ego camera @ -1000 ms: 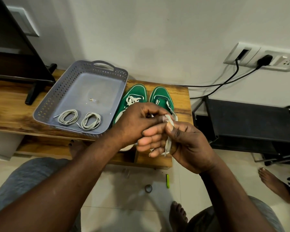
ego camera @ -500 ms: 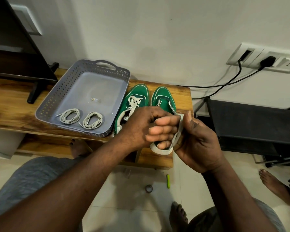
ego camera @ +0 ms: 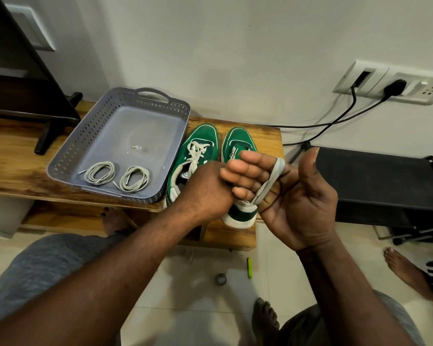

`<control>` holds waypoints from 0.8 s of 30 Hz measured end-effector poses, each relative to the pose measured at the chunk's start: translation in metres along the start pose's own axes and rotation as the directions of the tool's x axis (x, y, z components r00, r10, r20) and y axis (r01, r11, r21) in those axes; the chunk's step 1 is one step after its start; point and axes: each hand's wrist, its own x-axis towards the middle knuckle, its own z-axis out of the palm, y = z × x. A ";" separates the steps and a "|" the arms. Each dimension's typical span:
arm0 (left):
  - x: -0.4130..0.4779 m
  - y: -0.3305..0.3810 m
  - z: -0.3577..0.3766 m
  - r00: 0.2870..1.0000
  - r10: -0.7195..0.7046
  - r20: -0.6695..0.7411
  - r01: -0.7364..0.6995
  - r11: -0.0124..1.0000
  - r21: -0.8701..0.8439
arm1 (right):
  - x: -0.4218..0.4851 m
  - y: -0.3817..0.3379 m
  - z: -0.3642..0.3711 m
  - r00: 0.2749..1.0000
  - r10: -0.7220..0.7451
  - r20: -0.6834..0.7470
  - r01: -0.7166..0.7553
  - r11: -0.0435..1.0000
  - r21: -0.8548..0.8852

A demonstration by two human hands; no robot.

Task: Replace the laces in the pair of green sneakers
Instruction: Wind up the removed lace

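While I sat before the low wooden bench (ego camera: pixel 15 156), my right hand (ego camera: pixel 295 201) was raised palm toward me with its fingers (ego camera: pixel 245 168) curled and a flat grey shoelace (ego camera: pixel 276 171) looped round them, the thumb standing free. The fingers served, I judged, as a former on which the lace could be wound into a tidy coil. My left hand (ego camera: pixel 205 191) met the right from the side. Its fingertips lay hidden behind the right fingers, so whether they pinched the lace end could not be told. Just behind both hands the pair of green canvas sneakers with white soles (ego camera: pixel 203 136) stood side by side, toes to the wall. The left shoe was laced in white, while the right one's eyelets were largely covered by my hands. Beside the shoes sat a grey perforated plastic tray (ego camera: pixel 178 108) with two coiled grey laces (ego camera: pixel 100 173) in its near end, kept there within reach. By my reckoning the task was in its early part.
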 end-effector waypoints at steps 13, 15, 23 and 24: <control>-0.015 0.010 0.011 0.981 -0.004 0.194 0.014 0.999 -0.051 | 0.003 -0.006 0.000 0.965 -0.198 -0.170 0.201 0.980 -0.003; -0.016 0.013 0.010 0.978 -0.036 0.204 0.054 0.995 -0.085 | 0.004 -0.007 0.001 0.956 -0.221 -0.193 0.215 0.975 -0.050; -0.015 0.019 -0.003 0.938 -0.160 0.307 0.230 0.951 -0.208 | 0.001 -0.001 -0.007 0.951 -0.239 -0.193 0.122 0.870 -0.478; -0.016 0.019 -0.003 0.935 -0.172 0.311 0.244 0.947 -0.211 | 0.002 0.001 -0.008 0.953 -0.234 -0.195 0.103 0.851 -0.516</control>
